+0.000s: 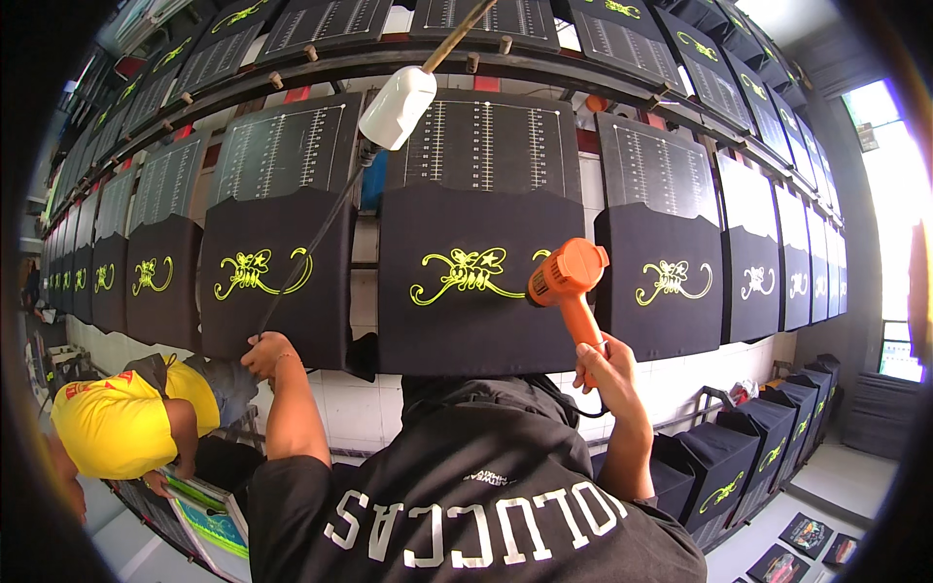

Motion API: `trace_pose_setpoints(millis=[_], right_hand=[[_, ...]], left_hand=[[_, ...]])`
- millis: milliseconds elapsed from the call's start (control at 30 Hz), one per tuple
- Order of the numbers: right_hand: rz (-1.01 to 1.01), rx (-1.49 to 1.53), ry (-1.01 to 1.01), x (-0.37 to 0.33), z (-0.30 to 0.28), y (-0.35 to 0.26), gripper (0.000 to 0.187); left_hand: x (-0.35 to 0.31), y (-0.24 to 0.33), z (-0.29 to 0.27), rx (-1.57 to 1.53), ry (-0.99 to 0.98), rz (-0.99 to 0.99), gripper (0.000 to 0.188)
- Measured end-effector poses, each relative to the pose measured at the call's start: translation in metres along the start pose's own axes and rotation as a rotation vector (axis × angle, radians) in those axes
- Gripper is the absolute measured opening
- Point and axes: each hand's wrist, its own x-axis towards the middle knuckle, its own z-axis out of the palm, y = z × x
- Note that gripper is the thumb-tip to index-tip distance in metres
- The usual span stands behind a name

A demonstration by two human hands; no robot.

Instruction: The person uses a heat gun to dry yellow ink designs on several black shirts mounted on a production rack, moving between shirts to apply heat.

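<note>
My right hand (pixel 610 367) is closed round the handle of an orange heat gun (pixel 573 277). Its dark nozzle points left over a black T-shirt (pixel 476 335) laid on a board, covering part of the neon-yellow winged print (pixel 466 270). At the left, my left hand (pixel 272 357) grips a black power cord (pixel 326 223) near the lower edge of a neighbouring shirt (pixel 233 325). That cord runs up to a white socket (pixel 398 107) hanging overhead from a thin rod. Below my right hand, a short loop of cord shows beside my body.
Long rows of printing boards (pixel 486 146) with black printed shirts stretch left and right, with another row behind a dark rail (pixel 428 60). A person in a yellow shirt (pixel 126 423) handles a framed screen (pixel 209 525) at lower left. More shirt-covered boards (pixel 724 466) stand at lower right.
</note>
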Motion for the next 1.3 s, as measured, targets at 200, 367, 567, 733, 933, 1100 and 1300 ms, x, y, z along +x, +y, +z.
trace_pose_setpoints(millis=[200,367,567,733,933,1100,1300], right_hand=[[0.033,0.019,-0.054,0.001,0.003,-0.004,0.031],[0.030,-0.029,-0.074,0.002,0.012,-0.009,0.030],[0.046,-0.054,-0.104,0.009,0.023,-0.016,0.027],[0.032,-0.092,-0.141,0.016,0.032,-0.023,0.027],[0.045,-0.139,-0.166,0.024,0.046,-0.035,0.029],[0.078,-0.175,-0.199,0.029,0.053,-0.044,0.032],[-0.007,-0.175,-0.175,0.048,0.057,-0.041,0.029]], left_hand=[[0.019,-0.011,0.024,-0.047,0.012,-0.014,0.051],[0.004,-0.002,0.002,-0.012,-0.070,-0.008,0.052],[0.003,-0.001,0.001,-0.037,-0.061,-0.011,0.052],[0.010,-0.008,0.013,-0.095,-0.049,0.015,0.052],[0.005,-0.007,0.008,-0.038,-0.035,0.032,0.049],[0.006,-0.007,0.007,-0.034,-0.056,0.038,0.049],[0.002,-0.004,0.001,-0.035,-0.057,0.028,0.048]])
